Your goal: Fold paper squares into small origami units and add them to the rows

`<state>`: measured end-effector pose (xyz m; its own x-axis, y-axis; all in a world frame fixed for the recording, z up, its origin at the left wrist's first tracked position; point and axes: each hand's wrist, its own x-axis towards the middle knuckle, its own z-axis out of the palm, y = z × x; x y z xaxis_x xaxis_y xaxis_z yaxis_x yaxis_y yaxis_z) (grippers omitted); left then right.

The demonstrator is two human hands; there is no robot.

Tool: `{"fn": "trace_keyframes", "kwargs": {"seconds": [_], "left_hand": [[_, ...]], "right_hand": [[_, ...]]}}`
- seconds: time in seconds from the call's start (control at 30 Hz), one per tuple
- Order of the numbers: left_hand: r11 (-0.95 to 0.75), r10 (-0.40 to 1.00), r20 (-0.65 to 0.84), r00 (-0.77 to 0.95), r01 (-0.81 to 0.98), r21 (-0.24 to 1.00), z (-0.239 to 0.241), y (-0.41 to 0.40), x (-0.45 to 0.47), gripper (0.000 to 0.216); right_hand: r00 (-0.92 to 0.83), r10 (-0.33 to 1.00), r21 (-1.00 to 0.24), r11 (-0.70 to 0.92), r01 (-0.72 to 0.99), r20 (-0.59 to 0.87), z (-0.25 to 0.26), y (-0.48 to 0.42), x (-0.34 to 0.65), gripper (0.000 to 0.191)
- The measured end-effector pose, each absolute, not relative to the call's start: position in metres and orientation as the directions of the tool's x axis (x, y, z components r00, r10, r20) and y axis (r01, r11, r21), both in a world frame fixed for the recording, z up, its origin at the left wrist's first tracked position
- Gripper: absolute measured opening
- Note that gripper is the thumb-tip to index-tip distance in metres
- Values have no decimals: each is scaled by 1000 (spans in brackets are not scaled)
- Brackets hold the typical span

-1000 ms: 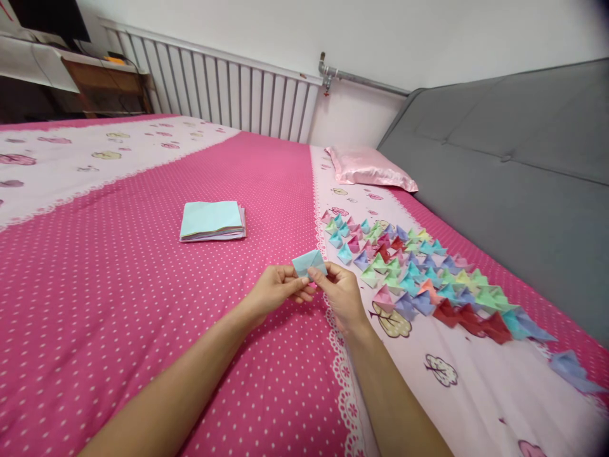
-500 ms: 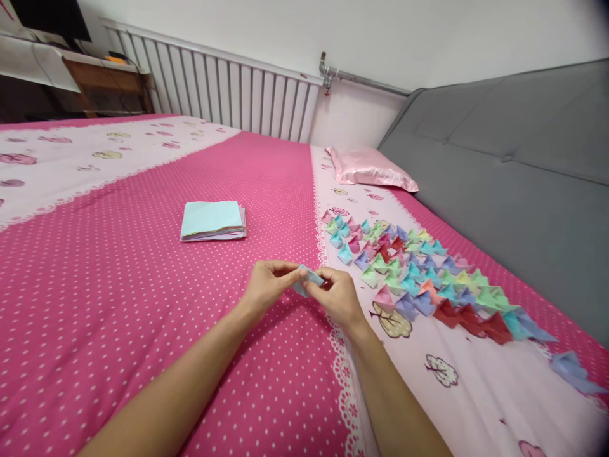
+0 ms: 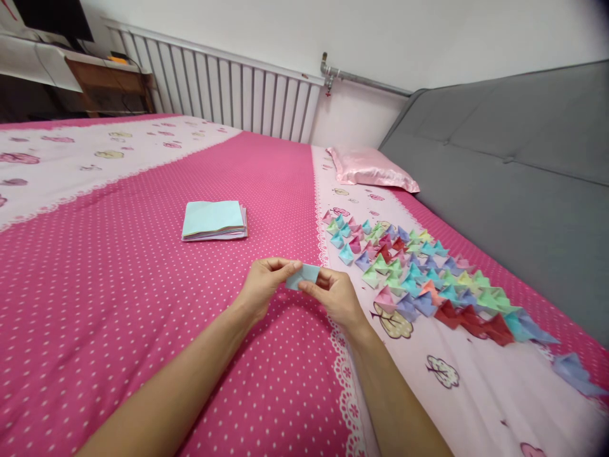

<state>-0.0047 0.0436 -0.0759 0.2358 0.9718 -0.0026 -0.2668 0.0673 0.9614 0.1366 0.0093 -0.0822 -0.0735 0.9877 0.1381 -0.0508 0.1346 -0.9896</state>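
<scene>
Between my hands is a small piece of folded light-blue paper [image 3: 303, 275], held above the pink dotted bedspread [image 3: 190, 292]. My left hand [image 3: 266, 283] pinches its left side with thumb and forefinger. On the right side, my right hand [image 3: 333, 293] grips it, thumb in front and fingers behind. Many small folded paper boats [image 3: 394, 273] in several colours stand in rows to the right of my hands. Farther off to the left lies a stack of paper sheets [image 3: 214, 217], with a light-blue sheet on top.
A pink pillow [image 3: 373, 170] lies at the far end beside the grey padded headboard [image 3: 514, 139]. One blue-violet boat [image 3: 575, 373] sits apart at the right edge. Behind the bed are a white radiator [image 3: 228, 82] and a desk [image 3: 107, 82] with a monitor [image 3: 52, 19].
The folded blue paper has turned from a slanted position to nearly level, showing a flat rectangular face. My fingers have shifted slightly on it. The boats and the stack stay where they were.
</scene>
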Motion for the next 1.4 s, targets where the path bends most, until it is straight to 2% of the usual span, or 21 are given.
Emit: {"fn": "trace_keyframes", "kwargs": {"seconds": [0.1,0.2,0.3,0.47,0.63,0.77,0.9,1.07,1.2,1.4], "left_hand": [[89,969,-13,248,-295,951,-76,44,-5,21],[96,968,-20,250,-298,950,-76,44,-5,21],[86,973,-15,230,-299,950,-76,44,-4,22],[78,972,0,234,-324,943,-78,43,-3,23],[97,965,-12,261,-315,944,-78,43,-4,23],[155,934,-48,353,-281,947,-78,43,-4,23],[209,930,-99,353,-290,934,-77,44,-5,23],[256,950,-173,261,-329,909,-75,51,-12,17],[285,932,-193,307,-289,914,-74,52,-15,18],[309,911,-213,353,-245,919,-75,49,-14,18]], "right_hand": [[-61,986,-984,150,-95,156,-81,9,136,37],[-71,987,-988,136,-73,141,-82,9,136,28],[-48,997,-997,66,-44,68,-83,8,137,25],[-31,997,-994,-66,-88,-64,-81,7,135,23],[-30,998,-992,-64,-105,-61,-81,7,133,27],[4,999,-994,-53,-99,-54,-84,8,131,28],[-36,999,-998,11,-57,13,-84,9,133,31],[-68,965,-948,261,182,253,-75,8,146,61],[-192,909,-848,416,328,371,-68,4,151,47],[-234,884,-805,467,367,406,-69,4,151,30]]}}
